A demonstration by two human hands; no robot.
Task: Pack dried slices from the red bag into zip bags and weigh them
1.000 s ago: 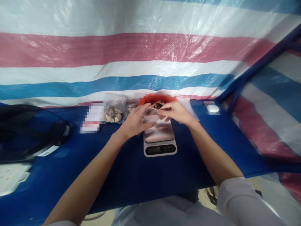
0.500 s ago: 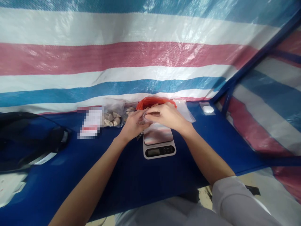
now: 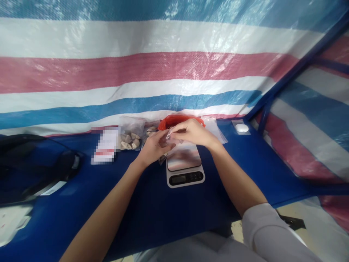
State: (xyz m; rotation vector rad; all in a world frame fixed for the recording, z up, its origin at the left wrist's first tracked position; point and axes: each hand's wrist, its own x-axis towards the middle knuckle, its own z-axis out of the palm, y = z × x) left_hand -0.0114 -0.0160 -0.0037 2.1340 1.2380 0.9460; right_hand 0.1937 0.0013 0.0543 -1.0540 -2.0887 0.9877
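Both hands are close together over the back of a white digital kitchen scale [image 3: 185, 178], with a clear plastic bag [image 3: 169, 137] pinched between them. My left hand [image 3: 155, 147] grips the bag's left side, thumb pointing right. From the right, my right hand [image 3: 192, 133] pinches the bag's upper edge with bent fingers. What the bag contains is hidden by my hands. Behind them an orange-red plastic bag [image 3: 170, 120] lies open, with pale pieces partly visible in it. The scale's display is too dark to read.
Left of my hands stand clear bags of pale, stone-like pieces [image 3: 131, 141] and a blurred-out white packet [image 3: 105, 147]. Flat clear bags [image 3: 216, 129] and a small bag with a white oval item [image 3: 241, 127] lie right. A black strapped item [image 3: 65, 163] occupies the blue table's [image 3: 152, 218] left side.
The whole view has shifted slightly. My right hand has drawn a little to the right along the clear bag's edge, and more of the bag shows between my hands.
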